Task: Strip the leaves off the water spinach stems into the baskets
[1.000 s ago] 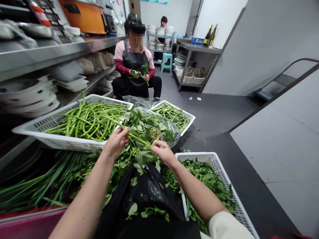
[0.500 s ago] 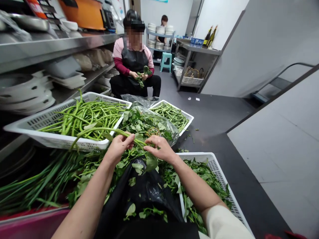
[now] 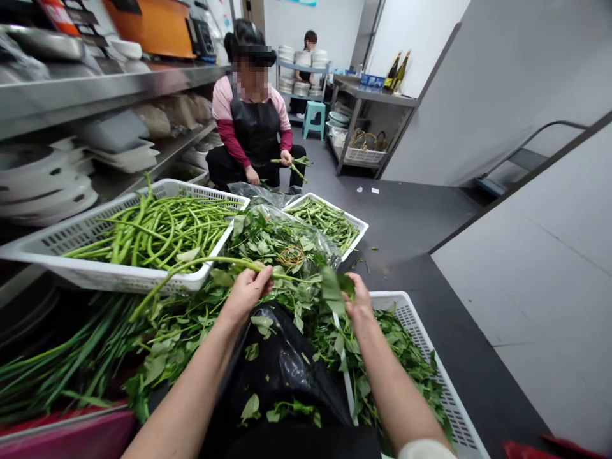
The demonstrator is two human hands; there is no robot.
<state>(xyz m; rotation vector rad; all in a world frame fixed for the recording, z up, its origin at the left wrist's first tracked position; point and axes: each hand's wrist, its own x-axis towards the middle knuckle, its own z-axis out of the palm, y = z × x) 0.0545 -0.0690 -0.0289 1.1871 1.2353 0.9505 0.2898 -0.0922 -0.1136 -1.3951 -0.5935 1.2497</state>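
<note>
My left hand [image 3: 246, 294] is closed around a long green vegetable stem [image 3: 191, 262], whose thick end curves down to the left past the front rim of a white basket [image 3: 129, 274]. The stem's thin end points right. Over to the right, my right hand [image 3: 358, 303] grips green leaves [image 3: 333, 290], apart from the stem. Below that hand stands a second white basket [image 3: 414, 312] full of leaves [image 3: 401, 344]. Between the hands and beyond them lies a heap of leafy greens [image 3: 268, 236], partly in a clear plastic bag [image 3: 318, 239].
A co-worker [image 3: 253, 127] sits opposite, holding greens. Cut stems fill a small white basket [image 3: 361, 233]. Long thin greens [image 3: 71, 350] lie at left, below a metal shelf [image 3: 109, 92] with dishes. Loose leaves rest on my black apron [image 3: 287, 357]. A wall [image 3: 535, 274] stands at right.
My right hand has moved right, away from my left, with leaves pulled off the stem. My left hand has shifted slightly right and down, still holding the stem. The co-worker's hands have moved apart.
</note>
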